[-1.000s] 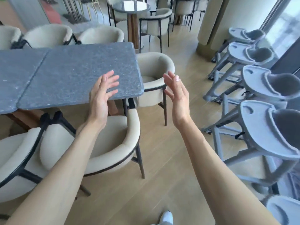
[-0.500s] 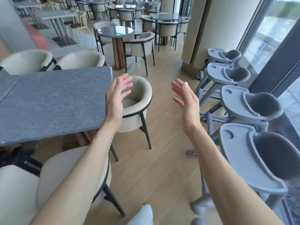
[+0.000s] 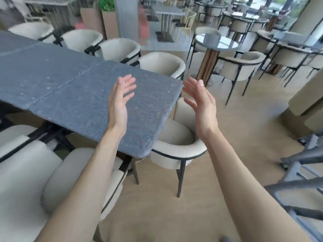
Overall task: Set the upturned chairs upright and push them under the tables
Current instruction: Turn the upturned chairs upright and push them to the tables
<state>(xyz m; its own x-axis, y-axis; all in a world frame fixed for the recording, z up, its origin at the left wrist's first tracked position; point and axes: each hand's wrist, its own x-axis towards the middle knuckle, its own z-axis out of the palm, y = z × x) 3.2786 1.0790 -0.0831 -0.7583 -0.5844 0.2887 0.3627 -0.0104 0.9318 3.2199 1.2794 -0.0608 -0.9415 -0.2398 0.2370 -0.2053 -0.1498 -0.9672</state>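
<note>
A long grey stone table [image 3: 73,95] runs from the left to the middle. At its near end stands an upright cream armchair [image 3: 176,152] with black legs, tucked partly under the tabletop. More cream chairs [image 3: 52,173] line the near side and the far side [image 3: 120,49]. My left hand [image 3: 118,103] hovers open above the table's end, fingers straight, palm facing right. My right hand [image 3: 201,105] is raised open above the end chair, palm facing left. Neither hand touches anything.
A round table [image 3: 216,44] with cream chairs [image 3: 241,67] stands beyond on the right. Grey high-chair frames [image 3: 300,165] crowd the right edge. A beige pillar base [image 3: 307,98] stands at the right. Wooden floor [image 3: 236,137] lies between.
The view has swung left and closer to the table's end. The high chairs have slid to the right edge. Both hands stay raised and open.
</note>
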